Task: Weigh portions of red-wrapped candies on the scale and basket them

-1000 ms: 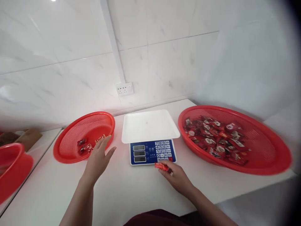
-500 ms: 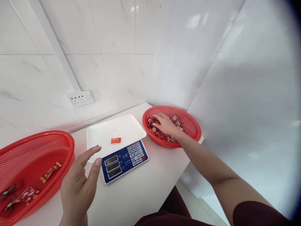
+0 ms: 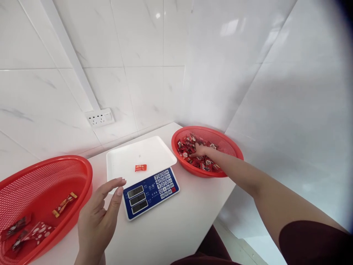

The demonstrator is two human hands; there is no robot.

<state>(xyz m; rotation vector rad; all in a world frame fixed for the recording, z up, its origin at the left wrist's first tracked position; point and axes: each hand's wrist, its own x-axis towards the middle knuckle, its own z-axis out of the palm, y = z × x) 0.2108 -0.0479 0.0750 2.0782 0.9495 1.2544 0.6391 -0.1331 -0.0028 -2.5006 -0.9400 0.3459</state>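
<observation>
My right hand (image 3: 200, 151) reaches down into the right red basket (image 3: 234, 147), among many small wrapped candies (image 3: 205, 166). Its thumb and forefinger show apart, while the other fingers are partly hidden. Nothing is visibly held there. Over the table's front left, my left hand (image 3: 99, 217) hovers with thumb and fingers curved apart and nothing between them. Beside its fingertips stands a digital scale with a blue keypad panel (image 3: 151, 192). One red wrapped candy (image 3: 141, 168) lies on the scale's white tray (image 3: 154, 149).
At the left, another red basket (image 3: 82, 173) holds a few wrapped packets, among them an orange-red one (image 3: 64, 204) and a dotted one (image 3: 41, 232). Tiled wall with a power socket (image 3: 99, 117) backs the white table (image 3: 165, 228). A smooth wall rises on the right.
My right hand has moved slightly right and lower among the candies in the right basket. The left hand keeps its pose. The whole view has shifted a little.
</observation>
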